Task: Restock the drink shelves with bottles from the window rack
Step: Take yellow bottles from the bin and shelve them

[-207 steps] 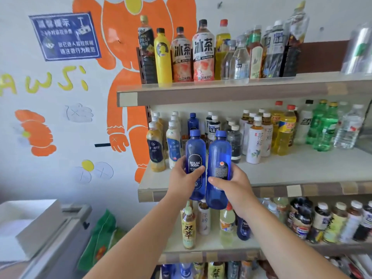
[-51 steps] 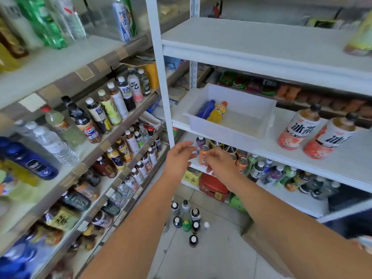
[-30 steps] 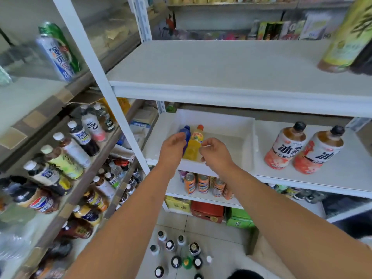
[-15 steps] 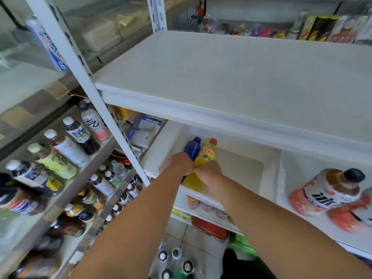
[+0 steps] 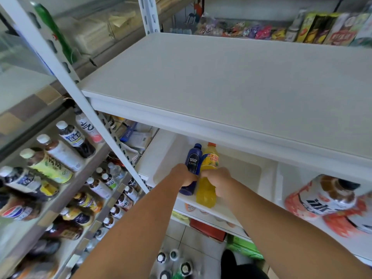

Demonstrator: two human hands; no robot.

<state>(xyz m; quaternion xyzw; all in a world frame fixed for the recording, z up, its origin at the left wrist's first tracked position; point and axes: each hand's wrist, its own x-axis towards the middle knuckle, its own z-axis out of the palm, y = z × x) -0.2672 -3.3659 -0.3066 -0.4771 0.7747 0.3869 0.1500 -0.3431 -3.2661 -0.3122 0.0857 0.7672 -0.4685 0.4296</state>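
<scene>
At my far left the drink shelves hold rows of bottles, and just right of them stands the white window rack. My left hand is curled round the dark blue soda bottle, and beside it my right hand is curled round the yellow juice bottle. The two bottles touch side by side in the white bin on the rack's middle shelf, and further right lie two peach tea bottles.
</scene>
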